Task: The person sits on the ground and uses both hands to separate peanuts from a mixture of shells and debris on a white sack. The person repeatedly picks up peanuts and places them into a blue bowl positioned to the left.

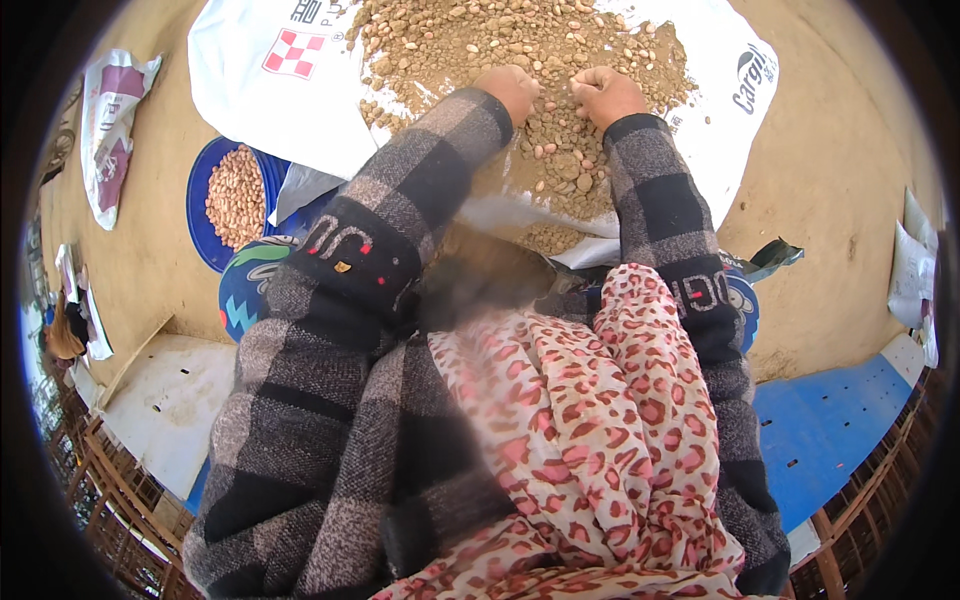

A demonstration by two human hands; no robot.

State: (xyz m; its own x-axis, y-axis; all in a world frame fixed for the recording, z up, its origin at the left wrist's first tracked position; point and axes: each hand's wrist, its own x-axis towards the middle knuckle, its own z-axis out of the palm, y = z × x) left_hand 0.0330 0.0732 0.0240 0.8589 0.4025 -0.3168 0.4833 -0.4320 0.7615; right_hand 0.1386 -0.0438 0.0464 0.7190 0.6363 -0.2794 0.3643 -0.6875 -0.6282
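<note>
A broad heap of brown soil clods (585, 180) mixed with pinkish peanut kernels (550, 148) lies over a white woven sack (232, 82) in front of me. Over the heap is my left hand (511, 91), its fingers curled with the fingertips close together. My right hand (609, 96) is a little to its right, thumb and index finger pinched at the soil. Whether either hand has a kernel between its fingertips cannot be seen. A blue plastic bucket (196, 202) holding many peanut kernels (236, 196) stands to the left, near my left forearm.
Brown ground surrounds the sack. A printed white and purple bag (112, 135) lies at far left, and pale bags (911, 262) are at far right. A white panel (176, 397) and a blue panel (832, 427) flank my body. My patterned scarf (577, 420) hangs below.
</note>
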